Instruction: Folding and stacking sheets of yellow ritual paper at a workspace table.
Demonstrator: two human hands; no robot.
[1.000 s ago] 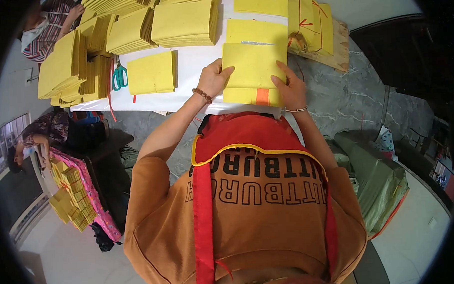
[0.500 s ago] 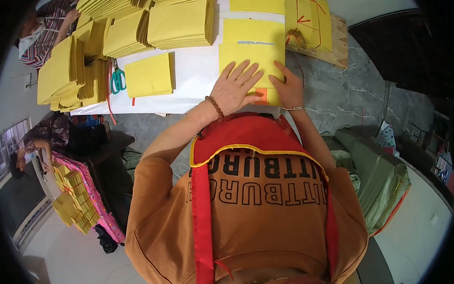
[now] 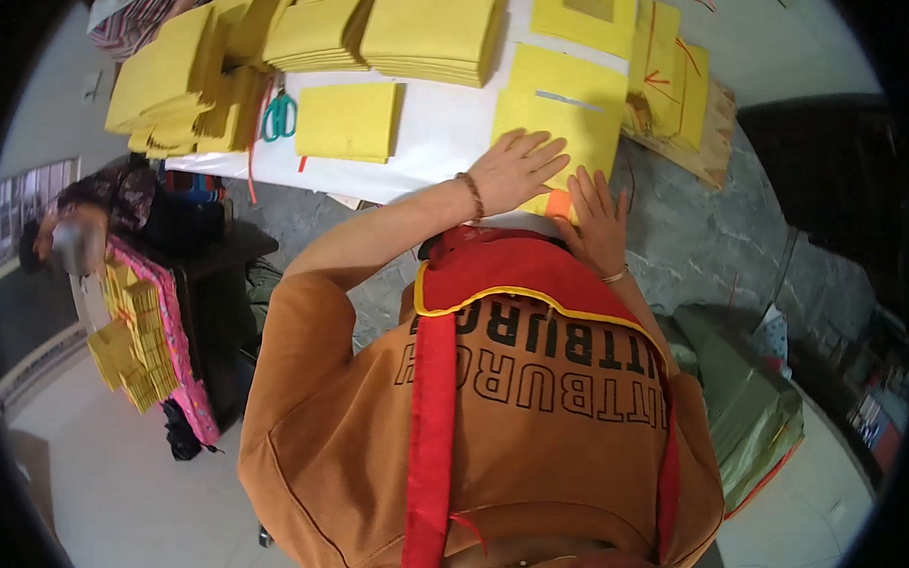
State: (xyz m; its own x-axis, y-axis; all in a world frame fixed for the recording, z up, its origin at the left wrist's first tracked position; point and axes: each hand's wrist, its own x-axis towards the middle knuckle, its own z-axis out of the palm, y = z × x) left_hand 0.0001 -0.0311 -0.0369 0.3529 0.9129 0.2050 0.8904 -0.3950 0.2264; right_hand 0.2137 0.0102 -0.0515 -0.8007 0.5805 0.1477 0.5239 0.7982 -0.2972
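A yellow paper sheet [image 3: 567, 72] lies at the near right edge of the table, with a greyish strip across its upper part and an orange patch [image 3: 559, 204] near its lower edge. My left hand [image 3: 516, 172] rests flat on the sheet's lower left part, fingers spread, above the orange patch. Just right of that patch, my right hand [image 3: 598, 224] lies over the lower right corner with its fingers stretched out. Neither hand grips anything. A folded yellow paper packet [image 3: 344, 123] sits to the left, beside green-handled scissors [image 3: 279, 117].
Stacks of folded yellow paper [image 3: 431, 34] fill the table's far side, with more stacks [image 3: 167, 74] at the left. Tied yellow bundles [image 3: 683, 96] rest on a wooden board [image 3: 720, 145] at right. Another person [image 3: 121, 205] is at a pink-covered table [image 3: 165, 294] on the left.
The view has turned and shifted. My right hand has moved from the sheet's right edge down to its lower corner, beside the orange patch. My left hand stays flat on the sheet.
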